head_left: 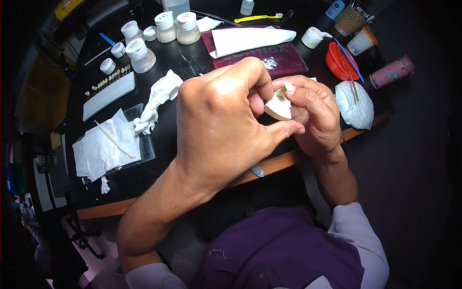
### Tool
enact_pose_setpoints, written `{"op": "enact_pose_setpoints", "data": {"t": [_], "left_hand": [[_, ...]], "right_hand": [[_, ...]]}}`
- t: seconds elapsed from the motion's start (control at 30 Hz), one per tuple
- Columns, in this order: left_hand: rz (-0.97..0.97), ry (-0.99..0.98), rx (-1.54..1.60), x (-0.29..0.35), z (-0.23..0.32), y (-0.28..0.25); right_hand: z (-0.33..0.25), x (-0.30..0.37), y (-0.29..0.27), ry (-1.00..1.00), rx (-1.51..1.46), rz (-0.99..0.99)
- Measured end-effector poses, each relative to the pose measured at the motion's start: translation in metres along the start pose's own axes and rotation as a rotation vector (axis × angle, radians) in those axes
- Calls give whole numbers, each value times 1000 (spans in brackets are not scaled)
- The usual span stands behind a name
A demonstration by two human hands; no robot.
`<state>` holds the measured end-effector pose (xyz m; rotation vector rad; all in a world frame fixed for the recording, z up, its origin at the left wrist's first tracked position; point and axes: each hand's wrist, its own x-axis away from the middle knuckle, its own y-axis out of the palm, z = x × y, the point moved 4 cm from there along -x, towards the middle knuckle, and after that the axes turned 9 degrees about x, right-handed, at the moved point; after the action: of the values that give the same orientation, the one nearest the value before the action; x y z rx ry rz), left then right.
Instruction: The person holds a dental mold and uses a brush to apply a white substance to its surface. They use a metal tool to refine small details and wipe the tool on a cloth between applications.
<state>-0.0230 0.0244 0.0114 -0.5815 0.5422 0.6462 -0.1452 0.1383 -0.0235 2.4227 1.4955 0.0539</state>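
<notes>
A cream-coloured dental plaster model [279, 107] with a stepped, jagged edge is held up above the front of the bench. My left hand [224, 115] is closed around its left side, fingers curled and thumb reaching under its lower edge. From the right, my right hand [315, 103] steadies the model, its thumb at the upper edge and its fingers behind. By that thumb tip sits a small white tooth-like piece [288, 87]; whether it is part of the model or separate I cannot tell. My left hand hides part of the model.
Powder jars [140, 56] and a shade-tab holder [109, 94] stand at left, near crumpled tissue [159, 98] and a paper-covered slab [103, 149]. A dark red pad [231, 59] lies behind my hands. At right are a red bowl [339, 62], a white bag [355, 106] and a pink tumbler [392, 72].
</notes>
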Motion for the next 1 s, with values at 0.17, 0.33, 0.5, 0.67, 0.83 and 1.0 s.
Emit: {"op": "enact_pose_setpoints", "data": {"t": [0.17,0.33,0.5,0.67,0.83,1.0], "left_hand": [[9,26,-1,-2,2,0],[20,61,40,-2,2,4],[13,91,18,-1,4,6],[-9,70,10,0,6,6],[-6,67,11,1,5,4],[-3,81,17,0,7,7]], "right_hand": [[0,4,-6,-156,238,109],[-1,9,-13,-209,299,129],[-1,11,-10,-171,274,151],[-1,11,-10,-164,271,114],[1,11,-7,-144,235,104],[-2,14,-6,-129,197,129]]}}
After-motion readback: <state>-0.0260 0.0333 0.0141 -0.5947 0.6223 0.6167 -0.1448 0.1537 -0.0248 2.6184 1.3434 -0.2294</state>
